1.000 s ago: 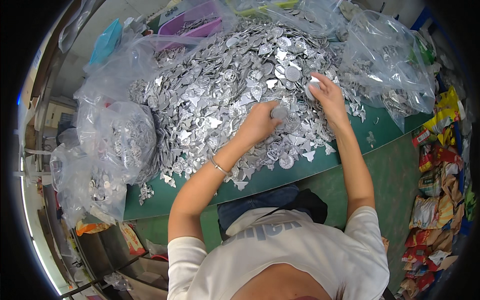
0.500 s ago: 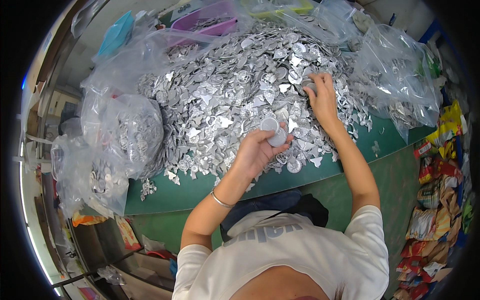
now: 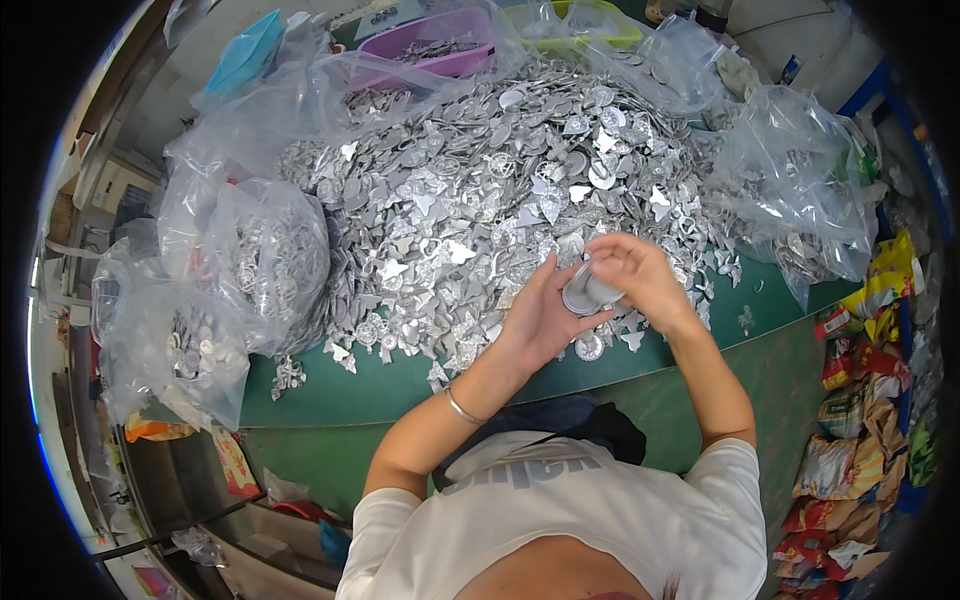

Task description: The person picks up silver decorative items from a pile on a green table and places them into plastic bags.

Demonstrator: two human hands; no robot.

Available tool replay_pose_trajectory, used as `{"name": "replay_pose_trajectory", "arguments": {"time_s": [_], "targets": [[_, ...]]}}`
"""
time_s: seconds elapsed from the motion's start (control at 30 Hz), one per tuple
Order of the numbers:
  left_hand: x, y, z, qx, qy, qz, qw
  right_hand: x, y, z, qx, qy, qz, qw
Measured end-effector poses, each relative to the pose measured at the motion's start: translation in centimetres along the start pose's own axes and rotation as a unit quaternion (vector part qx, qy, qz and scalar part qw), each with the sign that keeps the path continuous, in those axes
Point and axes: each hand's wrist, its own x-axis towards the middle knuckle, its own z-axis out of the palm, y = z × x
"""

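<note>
Head view, left hand: The left hand (image 3: 535, 322) is facing palm up, half open, and is cradling round metal discs (image 3: 580, 298) between thumb and fingers.
Head view, right hand: The right hand (image 3: 645, 280) is bending its fingers over those same discs; whether it is gripping one, I cannot tell.
Discs: They are sitting between the two hands, above the near right part of the heap.
Heap: Silvery metal charms (image 3: 440, 215) are covering much of the green table (image 3: 335, 402).
Bags: Clear plastic bags are flanking the heap, one on the left (image 3: 265, 265), one on the right (image 3: 790, 170).
Basins: A purple basin (image 3: 465, 63) and a yellow-green basin (image 3: 615, 36) are standing behind the heap.
Wrist: A bangle (image 3: 459, 408) is circling the left wrist.
</note>
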Motion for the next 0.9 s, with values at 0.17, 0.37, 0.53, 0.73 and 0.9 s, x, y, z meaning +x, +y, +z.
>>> {"name": "replay_pose_trajectory", "arguments": {"time_s": [0.17, 0.37, 0.53, 0.73, 0.9], "targets": [[1.2, -0.7, -1.0, -0.052, 0.018, -0.02, 0.998, 3.2, 0.7, 0.0, -0.382, 0.178, -0.207, 0.883], [-0.4, -0.6, -0.1, -0.131, -0.061, -0.022, 0.989, 9.5, 3.6, -1.0, -0.593, 0.325, -0.183, 0.713], [-1.4, -0.6, -1.5, -0.144, -0.056, -0.022, 0.988, 8.4, 4.4, -1.1, -0.464, 0.257, -0.253, 0.809], [-2.0, -1.0, -4.1, -0.176, -0.011, -0.014, 0.984, 4.2, 3.3, 0.2, -0.505, 0.048, -0.385, 0.771], [-3.5, -0.5, -1.1, -0.179, 0.1, 0.021, 0.979, 5.9, 1.6, -2.9, -0.444, 0.108, -0.385, 0.802]]}}
